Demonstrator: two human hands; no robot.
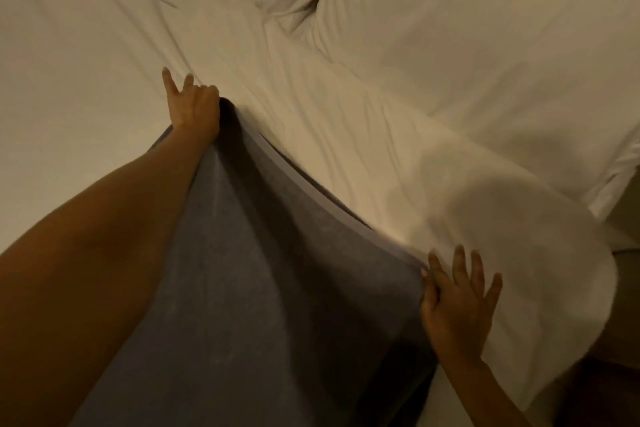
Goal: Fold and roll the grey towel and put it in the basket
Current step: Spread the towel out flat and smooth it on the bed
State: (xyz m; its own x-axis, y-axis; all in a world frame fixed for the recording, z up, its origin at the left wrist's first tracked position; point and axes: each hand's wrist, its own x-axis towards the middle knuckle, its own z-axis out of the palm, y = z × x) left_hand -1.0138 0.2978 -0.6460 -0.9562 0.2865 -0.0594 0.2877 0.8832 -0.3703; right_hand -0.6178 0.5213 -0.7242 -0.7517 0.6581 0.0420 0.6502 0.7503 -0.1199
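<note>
The grey towel (pixel 263 288) hangs stretched over the white bed, sagging in the middle between its two far corners. My left hand (pixel 192 106) pinches the towel's far left corner, with two fingers sticking out straight. Near the bed's right edge my right hand (pixel 457 302) holds the far right corner between thumb and forefinger, while its other fingers spread out. The towel's near part runs out of the bottom of the view. No basket is in view.
A white sheet (pixel 311 114) covers the bed, creased toward the middle. White pillows (pixel 485 28) lie at the back right. The bed's rounded corner (pixel 595 270) drops off at the right, with dark floor below it.
</note>
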